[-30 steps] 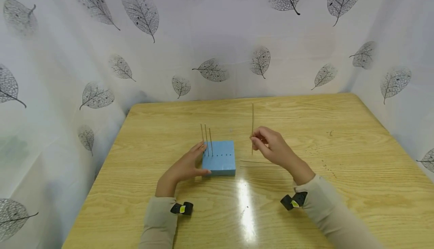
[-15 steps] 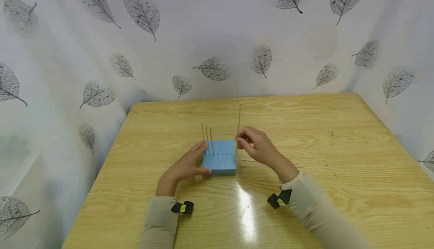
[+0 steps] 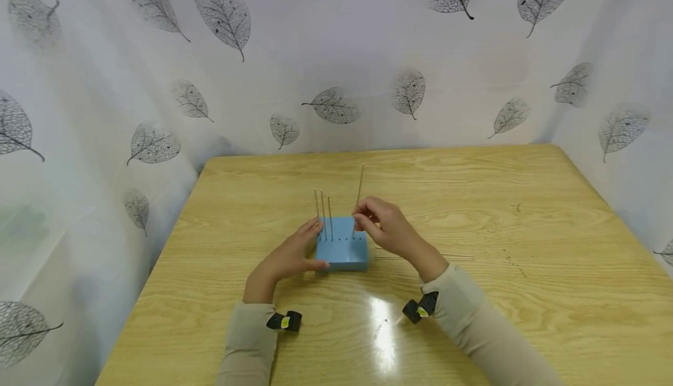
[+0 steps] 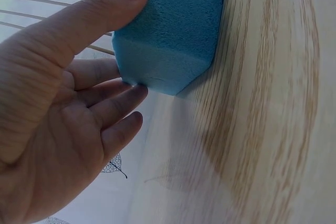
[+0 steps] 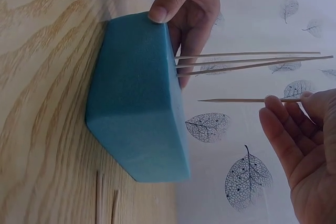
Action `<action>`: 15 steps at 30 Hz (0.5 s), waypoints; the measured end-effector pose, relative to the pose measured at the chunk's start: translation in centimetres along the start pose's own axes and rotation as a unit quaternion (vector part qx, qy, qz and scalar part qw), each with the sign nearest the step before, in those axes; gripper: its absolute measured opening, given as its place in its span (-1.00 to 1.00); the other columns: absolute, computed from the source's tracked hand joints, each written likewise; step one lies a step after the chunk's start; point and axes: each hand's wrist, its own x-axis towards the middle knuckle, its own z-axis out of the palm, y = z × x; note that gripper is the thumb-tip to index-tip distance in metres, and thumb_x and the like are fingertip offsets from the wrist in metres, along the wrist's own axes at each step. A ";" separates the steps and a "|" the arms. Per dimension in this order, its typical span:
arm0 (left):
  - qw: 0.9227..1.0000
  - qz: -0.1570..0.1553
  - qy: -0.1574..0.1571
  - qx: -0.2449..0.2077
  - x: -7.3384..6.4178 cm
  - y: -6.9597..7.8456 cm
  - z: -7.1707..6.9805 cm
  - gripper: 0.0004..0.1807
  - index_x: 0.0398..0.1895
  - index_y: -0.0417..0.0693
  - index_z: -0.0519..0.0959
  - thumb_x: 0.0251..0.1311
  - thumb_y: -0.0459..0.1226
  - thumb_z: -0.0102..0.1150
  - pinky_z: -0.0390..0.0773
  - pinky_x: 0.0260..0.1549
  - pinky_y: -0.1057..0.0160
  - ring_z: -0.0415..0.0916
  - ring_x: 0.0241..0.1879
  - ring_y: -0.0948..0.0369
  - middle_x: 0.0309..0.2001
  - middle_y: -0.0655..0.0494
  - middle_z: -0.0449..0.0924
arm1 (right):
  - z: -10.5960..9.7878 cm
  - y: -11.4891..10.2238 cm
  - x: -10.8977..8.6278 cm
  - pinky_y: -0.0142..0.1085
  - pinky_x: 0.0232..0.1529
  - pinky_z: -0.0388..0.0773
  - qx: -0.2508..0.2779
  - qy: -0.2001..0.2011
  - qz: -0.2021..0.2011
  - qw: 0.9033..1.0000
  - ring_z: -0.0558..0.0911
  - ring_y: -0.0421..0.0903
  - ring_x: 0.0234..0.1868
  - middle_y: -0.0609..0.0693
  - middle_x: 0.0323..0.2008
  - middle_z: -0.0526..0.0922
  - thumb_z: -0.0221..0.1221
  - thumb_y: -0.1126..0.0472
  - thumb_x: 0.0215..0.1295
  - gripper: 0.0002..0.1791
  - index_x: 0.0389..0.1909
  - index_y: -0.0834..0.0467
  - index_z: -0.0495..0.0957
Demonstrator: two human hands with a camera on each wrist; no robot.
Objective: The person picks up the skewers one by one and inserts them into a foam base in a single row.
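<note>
Head view: the left hand (image 3: 286,256) holds the left side of a blue block (image 3: 342,256), its grip as wide as the block is deep, thumb at the near corner. Three sticks (image 3: 323,214) stand nearly upright in the block's left part, in line with a row of holes (image 3: 346,239). The right hand (image 3: 386,226) has a thin stick (image 3: 360,184) in a tight grip, slightly tilted over the block's right part. Loose sticks (image 3: 457,257) lie on the wooden surface (image 3: 526,222) beside the block.

Left wrist view: the thumb presses one face, fingertips at another.

Right wrist view: the pinched stick's pointed tip seems just apart from the block's top, though depth is hard to judge.
</note>
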 end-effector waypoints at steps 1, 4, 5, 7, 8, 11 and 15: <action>1.000 -0.001 0.000 0.000 0.0 0.0 0.0 0.02 0.45 -0.24 0.03 0.01 -0.12 0.41 0.06 0.34 -0.06 -0.13 0.44 -0.05 0.48 -0.12 -0.11 | 0.1 0.0 0.1 -0.35 -0.45 0.62 0.001 0.000 0.001 1.000 0.60 -0.16 -0.47 0.05 -0.46 0.55 0.13 0.54 0.21 -0.92 -0.35 0.33 0.47; 1.000 -0.002 0.000 -0.005 0.0 0.3 -0.1 0.01 0.45 -0.23 0.04 0.01 -0.13 0.41 0.07 0.33 -0.07 -0.12 0.44 -0.05 0.48 -0.12 -0.11 | 0.5 0.2 0.3 -0.39 -0.44 0.61 0.000 0.000 0.003 1.000 0.60 -0.16 -0.48 0.05 -0.45 0.55 0.14 0.54 0.20 -0.91 -0.35 0.34 0.47; 1.000 -0.004 -0.001 -0.006 0.0 0.3 -0.1 0.01 0.46 -0.22 0.04 0.01 -0.13 0.41 0.07 0.33 -0.07 -0.12 0.44 -0.04 0.48 -0.11 -0.11 | 0.6 0.2 0.4 -0.39 -0.45 0.61 0.001 0.001 0.003 1.000 0.60 -0.16 -0.48 0.05 -0.46 0.55 0.14 0.55 0.19 -0.90 -0.35 0.33 0.47; 1.000 -0.007 -0.002 -0.010 -0.1 0.4 -0.1 0.01 0.46 -0.21 0.04 0.01 -0.14 0.42 0.07 0.34 -0.07 -0.13 0.44 -0.04 0.49 -0.10 -0.12 | 0.9 0.3 0.5 -0.37 -0.45 0.61 0.005 0.001 0.002 1.000 0.60 -0.15 -0.48 0.05 -0.46 0.55 0.13 0.55 0.20 -0.91 -0.34 0.33 0.47; 1.000 -0.009 -0.002 -0.011 -0.1 0.4 -0.1 0.01 0.46 -0.21 0.04 0.00 -0.14 0.42 0.07 0.34 -0.07 -0.13 0.44 -0.04 0.49 -0.09 -0.13 | 1.1 0.4 0.6 -0.35 -0.46 0.62 0.007 0.002 0.001 1.000 0.61 -0.15 -0.48 0.05 -0.46 0.55 0.13 0.55 0.20 -0.90 -0.34 0.33 0.47; 1.000 -0.014 -0.002 -0.010 -0.1 0.2 -0.1 0.02 0.46 -0.19 0.04 0.01 -0.13 0.41 0.05 0.34 -0.05 -0.15 0.45 -0.02 0.49 -0.06 -0.14 | 1.4 0.5 0.7 -0.33 -0.47 0.62 0.011 0.004 0.002 1.000 0.61 -0.14 -0.48 0.06 -0.45 0.55 0.12 0.53 0.22 -0.93 -0.34 0.33 0.47; 1.000 -0.008 0.000 -0.009 -0.1 0.0 0.0 0.01 0.46 -0.21 0.04 0.01 -0.14 0.41 0.05 0.34 -0.06 -0.16 0.45 -0.03 0.49 -0.10 -0.13 | 1.8 0.5 0.9 -0.34 -0.47 0.61 0.016 0.008 0.011 1.000 0.61 -0.14 -0.48 0.06 -0.45 0.56 0.11 0.50 0.26 -0.94 -0.34 0.31 0.48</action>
